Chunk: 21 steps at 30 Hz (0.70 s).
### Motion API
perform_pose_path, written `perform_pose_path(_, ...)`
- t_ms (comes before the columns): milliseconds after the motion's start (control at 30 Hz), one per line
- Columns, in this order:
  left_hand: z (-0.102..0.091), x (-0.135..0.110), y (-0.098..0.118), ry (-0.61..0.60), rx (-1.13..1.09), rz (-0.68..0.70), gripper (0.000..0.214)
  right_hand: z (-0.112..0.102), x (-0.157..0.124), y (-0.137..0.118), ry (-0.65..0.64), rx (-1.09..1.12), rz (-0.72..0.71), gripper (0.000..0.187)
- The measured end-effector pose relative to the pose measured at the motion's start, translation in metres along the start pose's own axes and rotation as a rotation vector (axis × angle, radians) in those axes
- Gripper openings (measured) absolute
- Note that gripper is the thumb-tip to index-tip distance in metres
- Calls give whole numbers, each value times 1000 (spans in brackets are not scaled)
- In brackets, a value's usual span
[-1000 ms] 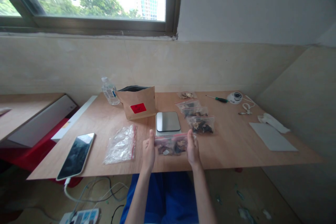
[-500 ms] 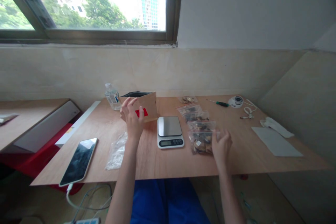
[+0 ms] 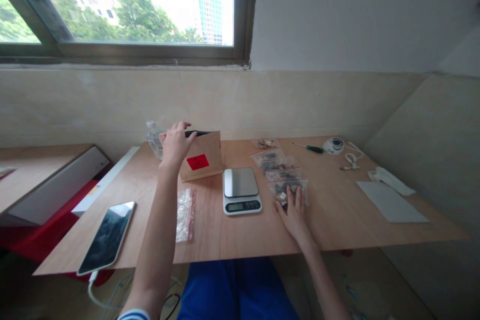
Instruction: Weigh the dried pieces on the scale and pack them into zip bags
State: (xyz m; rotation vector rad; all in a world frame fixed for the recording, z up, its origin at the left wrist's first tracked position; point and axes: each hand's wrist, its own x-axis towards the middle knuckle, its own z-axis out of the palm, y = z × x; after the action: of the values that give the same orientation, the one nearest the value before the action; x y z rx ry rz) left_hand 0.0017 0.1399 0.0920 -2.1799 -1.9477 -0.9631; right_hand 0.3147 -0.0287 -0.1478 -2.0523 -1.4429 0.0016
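Observation:
My left hand point(image 3: 175, 142) is at the upper left edge of a brown kraft paper bag point(image 3: 210, 160) with a red label. Its thumb and fingers are apart at the bag's dark mouth; whether they touch the rim I cannot tell. My right hand point(image 3: 294, 210) lies with fingers spread on the nearest zip bag point(image 3: 303, 186) of dark brown dried pieces. Several similar zip bags point(image 3: 279, 162) overlap in a row behind it. Between my hands stands a white kitchen scale point(image 3: 242, 190) with a bare steel plate. Beside my left forearm lies a clear plastic zip bag point(image 3: 185, 215).
A water bottle point(image 3: 153, 140) stands behind my left hand. A phone point(image 3: 107, 237) on a cable lies at the front left. Toward the right are a screwdriver point(image 3: 313, 148), a white dome camera point(image 3: 333, 145) with its cord, and a white sheet point(image 3: 392, 202).
My left hand has moved up and left to the paper bag's mouth. My right hand has shifted left onto the nearest zip bag, which now sits slightly farther back, against the row.

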Motion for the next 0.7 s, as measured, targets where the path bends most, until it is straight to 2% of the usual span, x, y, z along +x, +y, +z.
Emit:
perform_pose_path(100,-10,1,-5,-70,8,18,40,-8,17,-10,-40,51,33,64)
perform_pose_path(200,-17,-6,-12,-312,-68,98,34,-34,20,-47,-7,184,-5,55)
perform_pose_path(267,-20,-17,-13,-473,-112,162,26,-58,15,-87,12,348,-143,45)
perform_pose_path(300,-20,-24,-13,-519,-123,194,23,-69,11,-110,-29,423,-248,40)
perform_pose_path(400,-18,-48,-11,-542,-152,274,22,-87,-2,-172,-159,562,-514,36)
perform_pose_path(467,-18,-62,-10,-513,-140,279,22,-83,-11,-201,-218,538,-658,37)
perform_pose_path(533,-19,-71,-11,-488,-107,247,22,-69,-19,-217,-221,437,-747,40)
perform_pose_path(633,-23,-77,-13,-450,-83,213,24,-49,-34,-222,-167,286,-772,39)
perform_pose_path(700,-27,-78,-12,-420,-88,182,25,-45,-44,-219,-133,212,-763,36)
